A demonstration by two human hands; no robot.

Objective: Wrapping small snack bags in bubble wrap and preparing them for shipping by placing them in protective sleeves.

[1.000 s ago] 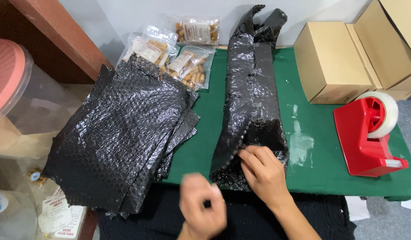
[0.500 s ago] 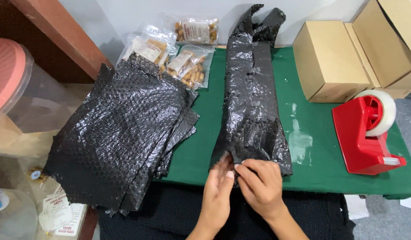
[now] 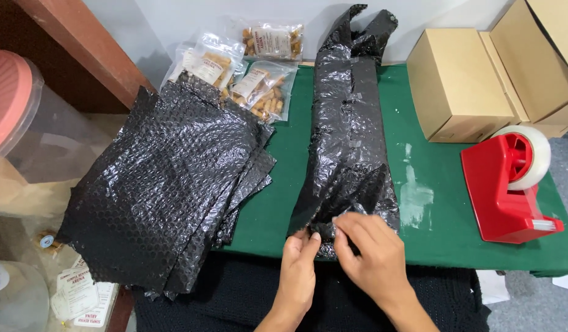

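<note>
A long strip of black bubble wrap (image 3: pixel 348 123) lies lengthwise down the middle of the green table (image 3: pixel 443 184). Its near end is bunched at the table's front edge. My left hand (image 3: pixel 298 270) pinches that bunched end from the left, fingertips closed on the plastic. My right hand (image 3: pixel 373 258) grips the same end from the right, fingers curled over it. Both hands touch each other at the fingertips.
A stack of cut black bubble wrap sheets (image 3: pixel 167 184) hangs off the table's left side. Clear snack bags (image 3: pixel 259 86) lie at the back left. Cardboard boxes (image 3: pixel 462 86) stand at the back right, and a red tape dispenser (image 3: pixel 511 184) at the right.
My left hand came up from below the table edge and took hold of the wrap's near end beside my right hand. The near end has been gathered closer together.
</note>
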